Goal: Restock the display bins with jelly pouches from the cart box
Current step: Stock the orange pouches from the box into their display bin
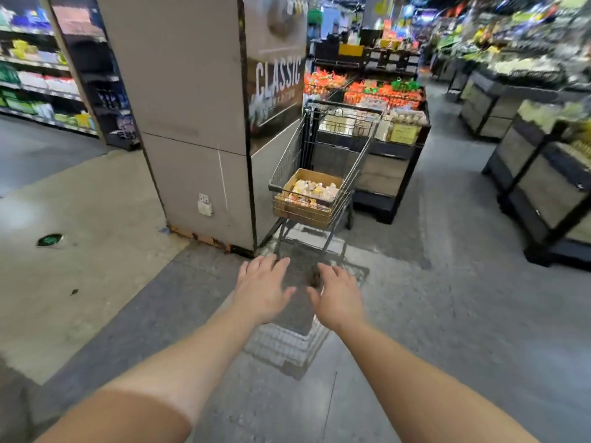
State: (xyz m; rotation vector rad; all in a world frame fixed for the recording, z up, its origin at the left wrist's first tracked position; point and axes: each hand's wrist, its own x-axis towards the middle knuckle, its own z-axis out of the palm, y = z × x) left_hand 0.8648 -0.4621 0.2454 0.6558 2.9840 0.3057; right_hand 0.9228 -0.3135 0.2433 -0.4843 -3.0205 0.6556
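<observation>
A wire shopping cart [355, 161] stands ahead beside a pillar. In its basket sits an open cardboard box [299, 215] filled with several jelly pouches [315, 191]. Beyond the cart is a dark display stand with bins [404, 121] of orange and pale packets. Both my arms stretch forward over the floor, short of the cart. My left hand [260, 289] has its fingers straight and spread, holding nothing. My right hand [337, 294] is likewise empty with relaxed fingers.
A grey pillar [188, 123] with a "CLASSIC" poster stands left of the cart. Produce stands [543, 187] line the right side of the aisle. Shelves of goods [38, 81] run along the far left. Grey floor lies between me and the cart.
</observation>
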